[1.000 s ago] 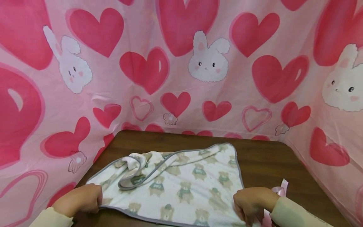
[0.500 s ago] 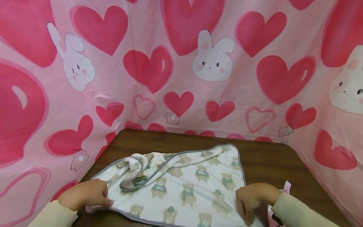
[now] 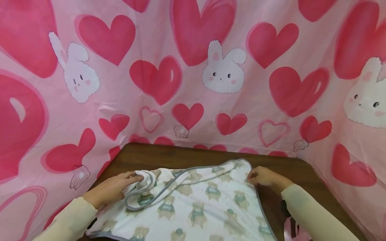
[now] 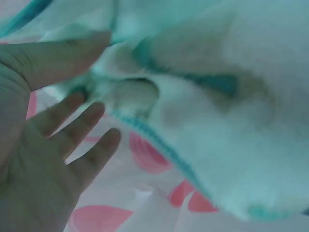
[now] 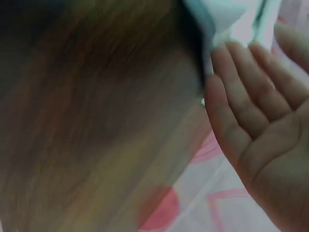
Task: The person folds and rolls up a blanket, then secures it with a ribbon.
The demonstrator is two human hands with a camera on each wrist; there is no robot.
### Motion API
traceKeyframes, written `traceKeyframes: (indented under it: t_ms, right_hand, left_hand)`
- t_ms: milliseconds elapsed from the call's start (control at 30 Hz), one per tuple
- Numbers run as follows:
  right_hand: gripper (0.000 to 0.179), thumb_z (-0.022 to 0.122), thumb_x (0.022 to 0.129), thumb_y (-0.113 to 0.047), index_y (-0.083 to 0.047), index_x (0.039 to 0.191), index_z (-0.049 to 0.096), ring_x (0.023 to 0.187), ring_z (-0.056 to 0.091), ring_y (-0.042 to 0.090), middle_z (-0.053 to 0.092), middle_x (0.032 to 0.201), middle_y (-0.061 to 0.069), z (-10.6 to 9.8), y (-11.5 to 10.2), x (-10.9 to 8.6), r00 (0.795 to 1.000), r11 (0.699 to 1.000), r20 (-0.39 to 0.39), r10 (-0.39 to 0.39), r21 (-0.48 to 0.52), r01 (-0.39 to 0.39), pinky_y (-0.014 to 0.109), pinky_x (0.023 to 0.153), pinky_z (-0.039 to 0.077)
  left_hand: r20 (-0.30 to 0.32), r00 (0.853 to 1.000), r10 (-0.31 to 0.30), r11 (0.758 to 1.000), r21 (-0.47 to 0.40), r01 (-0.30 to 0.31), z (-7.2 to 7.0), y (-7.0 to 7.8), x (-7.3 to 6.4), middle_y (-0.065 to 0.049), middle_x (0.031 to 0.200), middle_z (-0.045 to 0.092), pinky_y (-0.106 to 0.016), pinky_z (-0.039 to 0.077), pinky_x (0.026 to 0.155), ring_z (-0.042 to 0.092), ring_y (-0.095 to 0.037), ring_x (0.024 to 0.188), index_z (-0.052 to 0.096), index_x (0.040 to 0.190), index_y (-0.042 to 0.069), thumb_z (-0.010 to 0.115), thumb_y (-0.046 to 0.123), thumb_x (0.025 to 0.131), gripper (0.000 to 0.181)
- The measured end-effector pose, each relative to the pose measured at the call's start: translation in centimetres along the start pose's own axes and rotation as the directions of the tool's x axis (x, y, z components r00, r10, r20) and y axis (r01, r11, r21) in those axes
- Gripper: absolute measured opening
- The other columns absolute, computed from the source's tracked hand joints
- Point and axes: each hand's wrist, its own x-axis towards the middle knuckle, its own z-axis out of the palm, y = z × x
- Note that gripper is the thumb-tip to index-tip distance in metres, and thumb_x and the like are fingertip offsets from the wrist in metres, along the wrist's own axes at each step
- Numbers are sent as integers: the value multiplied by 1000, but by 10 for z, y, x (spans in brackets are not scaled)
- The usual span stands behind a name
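A white fleecy blanket (image 3: 199, 211) with brown bears and a grey trim lies spread over the table, its far left part bunched into a loose fold (image 3: 146, 182). My left hand (image 3: 111, 187) reaches over that fold with its fingertips at the cloth. Seen from the left wrist, the thumb (image 4: 72, 55) and fingers are extended, close beside the folded blanket (image 4: 217, 135). At the far right corner, my right hand (image 3: 266, 177) has its fingertips right at the blanket's edge. The right wrist view shows its fingers (image 5: 246, 92) nearly straight, with the thumb apart.
A pink ribbon (image 3: 288, 229) lies on the dark wooden table (image 3: 289, 167), near the right forearm. Pink sheeting (image 3: 193, 90) printed with hearts and rabbits rises behind the table and along both sides.
Both hands have left the blanket's near corners and moved away from me, the left to the bunched fold, the right to the far right corner. The blanket keeps nearly the same layout.
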Motion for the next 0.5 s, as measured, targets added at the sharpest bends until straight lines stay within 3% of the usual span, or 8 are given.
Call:
traceKeyframes:
  t_ms: [100, 200, 267, 367, 500]
  right_hand:
    - [19, 67, 92, -18, 0, 98, 66, 76, 59, 23, 63, 85, 5, -1, 12, 10, 990, 993, -118, 75, -79, -85, 39, 65, 50]
    - [36, 65, 94, -24, 8, 110, 60, 82, 61, 27, 63, 98, 16, -3, 22, 20, 969, 982, -187, 161, -66, -176, 43, 70, 53]
    - [48, 62, 96, -27, 13, 121, 51, 86, 61, 30, 59, 109, 26, -3, 27, 27, 952, 975, -217, 216, -5, -222, 45, 72, 54]
    - [60, 56, 99, -32, 16, 130, 40, 83, 60, 29, 55, 110, 28, -4, 32, 38, 927, 956, -240, 289, 123, -266, 43, 69, 54]
    - [62, 53, 99, -36, 16, 131, 41, 67, 52, 23, 55, 89, 16, 0, 36, 48, 904, 933, -255, 344, 203, -298, 34, 57, 46]
  left_hand:
    - [-79, 997, 22, 1000, 12, -21, 7, -3, 7, -1, 118, 55, -39, 52, 77, 56, -18, 102, 54, 134, 23, 87, 6, 66, 77]
    - [-140, 988, 60, 998, 43, -54, 10, -5, 14, -2, 118, 55, -43, 49, 86, 53, -19, 106, 54, 135, 25, 90, 13, 65, 79]
    - [-132, 986, 100, 994, 56, -93, 11, -7, 18, -8, 127, 53, -51, 44, 93, 49, -28, 117, 54, 136, 26, 89, 13, 66, 80]
    - [-88, 983, 160, 987, 29, -158, 11, -9, 26, -16, 135, 50, -61, 37, 96, 41, -40, 127, 61, 128, 27, 86, 7, 69, 67]
    - [-28, 981, 191, 981, -34, -192, 13, -10, 36, -7, 120, 60, -46, 47, 88, 54, -28, 112, 69, 93, 29, 82, 8, 72, 33]
